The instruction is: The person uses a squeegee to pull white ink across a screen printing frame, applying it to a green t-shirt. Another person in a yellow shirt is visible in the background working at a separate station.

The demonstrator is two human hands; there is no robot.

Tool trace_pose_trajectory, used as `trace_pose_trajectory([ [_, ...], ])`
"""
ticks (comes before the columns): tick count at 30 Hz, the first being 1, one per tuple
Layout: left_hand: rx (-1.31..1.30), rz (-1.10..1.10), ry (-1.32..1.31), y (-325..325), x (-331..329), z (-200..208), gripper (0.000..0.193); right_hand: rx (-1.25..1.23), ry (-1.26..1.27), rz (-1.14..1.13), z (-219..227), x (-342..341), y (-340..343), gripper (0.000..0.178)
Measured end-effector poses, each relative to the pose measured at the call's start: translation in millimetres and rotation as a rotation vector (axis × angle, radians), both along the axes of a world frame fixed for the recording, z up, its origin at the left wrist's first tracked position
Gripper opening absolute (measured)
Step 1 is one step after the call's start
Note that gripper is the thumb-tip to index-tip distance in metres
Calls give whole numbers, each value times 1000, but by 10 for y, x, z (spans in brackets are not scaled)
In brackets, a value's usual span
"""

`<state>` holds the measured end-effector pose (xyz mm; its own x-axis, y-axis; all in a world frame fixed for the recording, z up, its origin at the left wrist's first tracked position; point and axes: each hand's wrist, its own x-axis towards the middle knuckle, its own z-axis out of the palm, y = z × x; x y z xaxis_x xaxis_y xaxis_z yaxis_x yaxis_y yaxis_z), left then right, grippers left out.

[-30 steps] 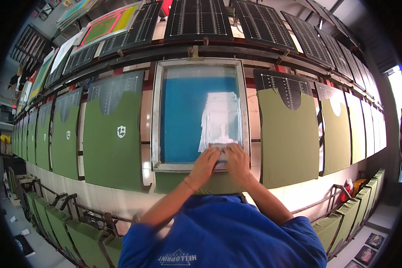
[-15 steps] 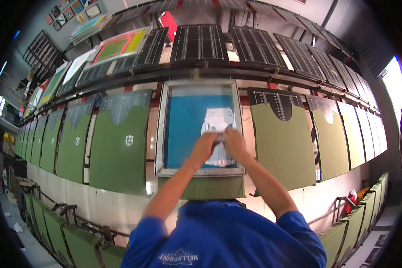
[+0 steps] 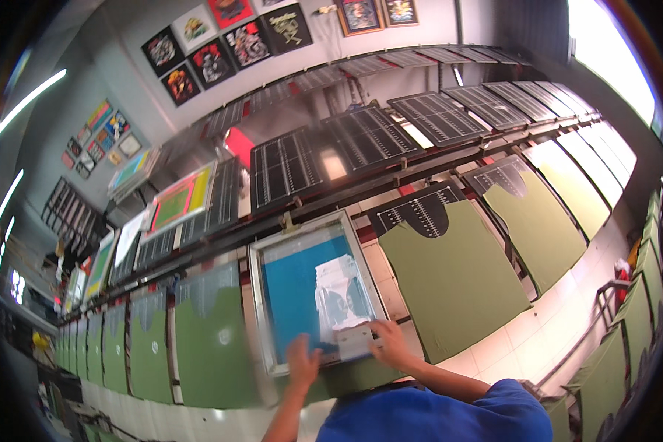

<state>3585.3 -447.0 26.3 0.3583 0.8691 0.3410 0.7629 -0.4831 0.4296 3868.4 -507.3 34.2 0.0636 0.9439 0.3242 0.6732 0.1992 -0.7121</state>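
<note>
A printing screen (image 3: pixel 291 295) with blue mesh and a pale wooden frame lies over a green shirt panel (image 3: pixel 361 379) in front of me. White ink (image 3: pixel 337 293) is spread on the right part of its mesh. My right hand (image 3: pixel 392 346) grips a squeegee (image 3: pixel 355 342) by its right end, at the near edge of the screen. Somewhat blurred, my left hand (image 3: pixel 302 361) is beside the near left part of the frame, fingers apart and holding nothing.
Green shirts on boards stand in a row: one (image 3: pixel 214 346) with a small white mark to the left, another (image 3: pixel 457 280) unmarked to the right. Behind runs a rail with black boards (image 3: pixel 368 136). A pink-green screen (image 3: pixel 180 206) rests at far left.
My view has tilted and swung. My left hand has come off the squeegee and moved left. The squeegee, in my right hand, is now at the screen's near edge.
</note>
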Motion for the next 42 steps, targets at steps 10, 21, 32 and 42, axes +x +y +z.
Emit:
trace_pose_trajectory([
  [10,-612,570,-457,492,-1340,-484,58,-242,571,-549,-753,70,364,41],
  [21,-501,621,-590,255,-804,-269,49,-255,763,-424,-703,665,112,40],
  [32,-526,419,-760,-219,1895,-96,49,-158,832,-475,-213,3286,-777,39],
  [42,-474,485,-697,-179,3275,-156,52,-186,812,-433,-615,4781,-501,36],
])
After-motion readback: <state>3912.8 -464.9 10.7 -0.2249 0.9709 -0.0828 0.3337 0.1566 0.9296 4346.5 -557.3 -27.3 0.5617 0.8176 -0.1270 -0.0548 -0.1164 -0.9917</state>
